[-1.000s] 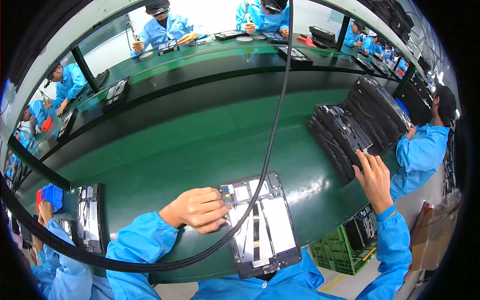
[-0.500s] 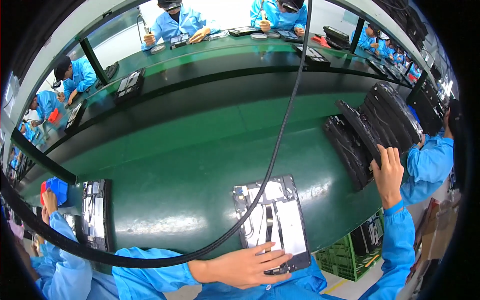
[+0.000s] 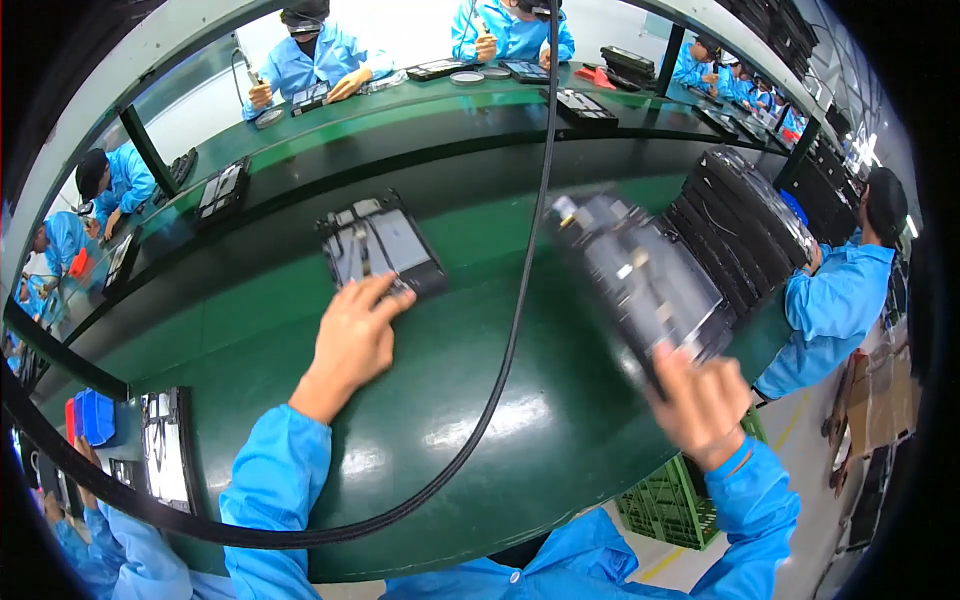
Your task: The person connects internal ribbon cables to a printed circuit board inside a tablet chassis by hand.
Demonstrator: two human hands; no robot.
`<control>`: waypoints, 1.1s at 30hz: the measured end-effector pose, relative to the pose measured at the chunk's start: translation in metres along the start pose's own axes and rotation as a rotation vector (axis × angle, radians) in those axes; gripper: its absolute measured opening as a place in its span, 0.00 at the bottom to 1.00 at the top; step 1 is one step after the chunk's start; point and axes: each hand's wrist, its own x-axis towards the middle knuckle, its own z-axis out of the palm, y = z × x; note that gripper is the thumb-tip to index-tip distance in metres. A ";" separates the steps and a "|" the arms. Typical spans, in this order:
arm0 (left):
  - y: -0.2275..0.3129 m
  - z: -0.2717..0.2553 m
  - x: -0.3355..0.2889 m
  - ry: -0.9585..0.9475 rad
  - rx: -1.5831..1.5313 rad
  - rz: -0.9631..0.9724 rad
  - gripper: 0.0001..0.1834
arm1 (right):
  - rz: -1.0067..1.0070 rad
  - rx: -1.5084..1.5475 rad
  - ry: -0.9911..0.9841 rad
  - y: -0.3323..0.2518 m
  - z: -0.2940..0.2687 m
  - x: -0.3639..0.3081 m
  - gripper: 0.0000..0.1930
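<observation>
My left hand [image 3: 352,335] lies stretched toward an opened tablet-like device [image 3: 408,248] on the green bench. Its fingers are apart, with the fingertips touching the device's near edge. This device has a black frame, pale flat panels and cables inside. My right hand [image 3: 702,402] is closed on the near end of a second opened tablet-like device [image 3: 655,280], which is tilted and smeared by motion. That one is in front of a stack of black devices [image 3: 725,235] at the right. Whether it touches the bench or the stack, I cannot tell.
A black cable [image 3: 515,345] hangs across the view. Another opened device [image 3: 165,450] lies at the left, near blue bins [image 3: 93,417]. A green crate [image 3: 668,505] stands below the bench edge. One co-worker [image 3: 838,290] is at the right; others sit across the bench.
The device under my left hand has moved away from me and to the left. My right hand has brought another device leftward from the stack, its open inside now showing. The view has shifted.
</observation>
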 end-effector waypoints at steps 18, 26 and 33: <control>0.093 -0.035 -0.059 -0.110 -0.578 -0.251 0.31 | 0.063 1.113 -0.372 -0.115 0.038 0.071 0.18; 0.081 -0.044 -0.056 -0.377 -0.676 -0.191 0.45 | 0.195 1.343 -0.378 -0.104 0.126 0.078 0.16; 0.083 -0.055 -0.049 -0.487 -0.739 -0.160 0.53 | 0.307 1.309 -0.292 -0.101 0.118 0.078 0.09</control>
